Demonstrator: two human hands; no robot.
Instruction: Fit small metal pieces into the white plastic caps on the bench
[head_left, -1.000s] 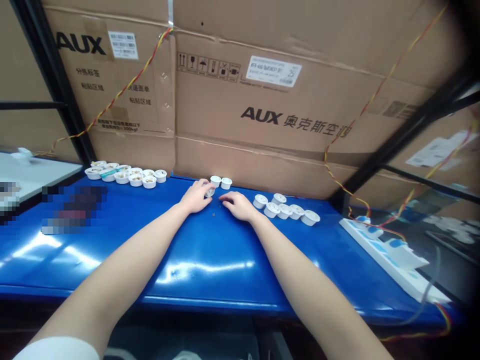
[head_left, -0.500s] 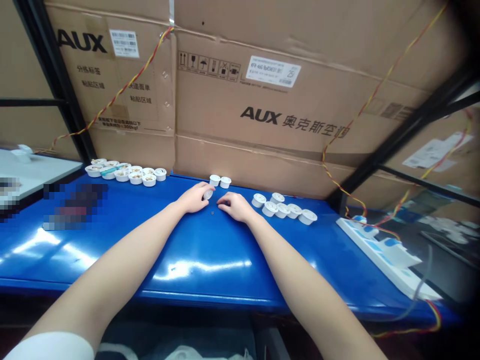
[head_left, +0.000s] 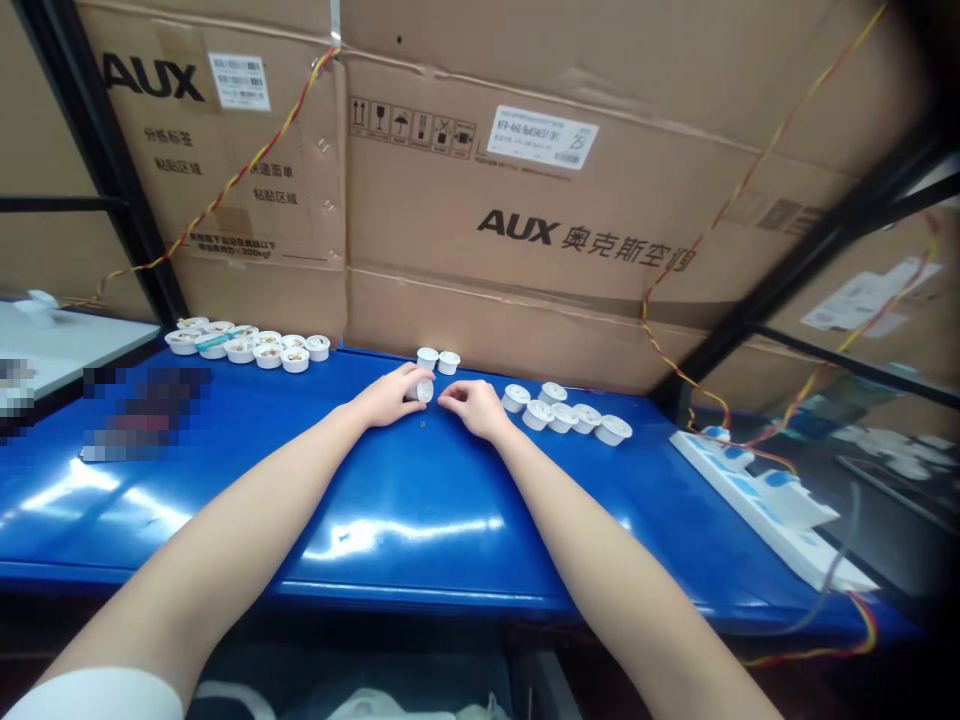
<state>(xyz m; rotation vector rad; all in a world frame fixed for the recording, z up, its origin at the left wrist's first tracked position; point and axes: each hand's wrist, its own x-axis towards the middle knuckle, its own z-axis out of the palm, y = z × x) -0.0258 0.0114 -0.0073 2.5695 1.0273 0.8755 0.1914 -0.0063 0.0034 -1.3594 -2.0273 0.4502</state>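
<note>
My left hand (head_left: 396, 394) is closed round a small white round plastic piece (head_left: 424, 390), tilted so its flat face points right. My right hand (head_left: 474, 406) is just to its right, apart from it, thumb and fingers pinched together. Whatever the pinch holds, if anything, is too small to make out. Below the hands lie tiny metal bits (head_left: 422, 424), perhaps screws, on the blue tabletop (head_left: 420, 500). Behind the hands stand two similar white pieces (head_left: 438, 360). Several more white round pieces (head_left: 564, 412) sit to the right of my right hand.
At the back left are several open white cups (head_left: 251, 346) with small parts inside; something teal lies across them. A white power strip (head_left: 772, 510) runs along the right edge. Large cardboard (head_left: 495, 190) stands behind, with a twisted red-yellow wire (head_left: 247, 165) in front.
My left hand has turned the white piece so its face shows more to the right. My right hand has risen slightly, its fingers now in a pinch. The view has shifted a little.
</note>
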